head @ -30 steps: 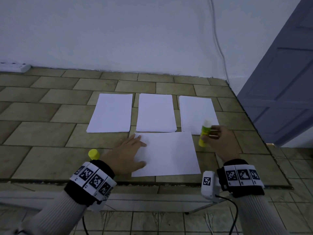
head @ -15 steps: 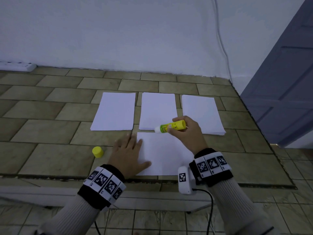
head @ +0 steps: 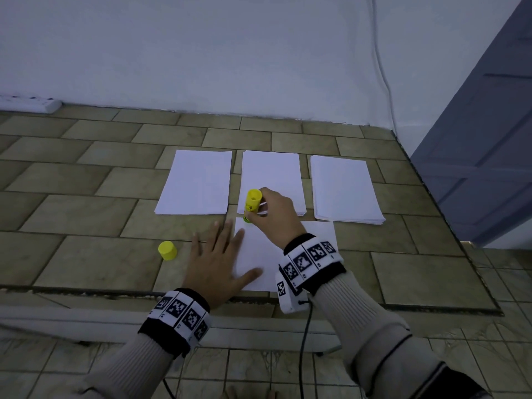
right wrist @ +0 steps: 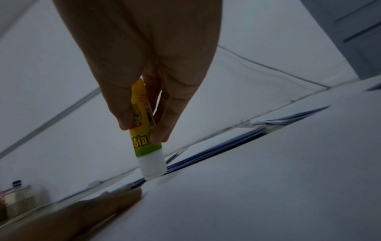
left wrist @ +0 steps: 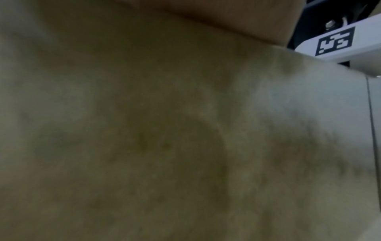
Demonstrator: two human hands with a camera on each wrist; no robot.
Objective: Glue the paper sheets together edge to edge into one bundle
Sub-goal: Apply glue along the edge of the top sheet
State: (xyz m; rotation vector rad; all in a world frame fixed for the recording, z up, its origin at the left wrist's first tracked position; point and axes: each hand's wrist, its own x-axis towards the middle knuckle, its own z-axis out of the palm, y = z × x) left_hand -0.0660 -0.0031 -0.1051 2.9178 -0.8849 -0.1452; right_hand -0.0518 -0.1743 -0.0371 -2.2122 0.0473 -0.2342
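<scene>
Paper sheet [head: 288, 254] lies nearest me on the tiles, pinned by my left hand [head: 217, 259] with fingers straight and spread across its left edge, while my right hand [head: 277, 217] clamps finger and thumb on the glue stick [head: 252, 204], tip down at the far left corner. Risk as I judge it: dragging the stick could buckle or shift the sheet if the pin slackens, or run glue onto the tiles. Beyond lie three stacks [head: 345, 188]; tip contact is unclear, and the left wrist view is only blur.
</scene>
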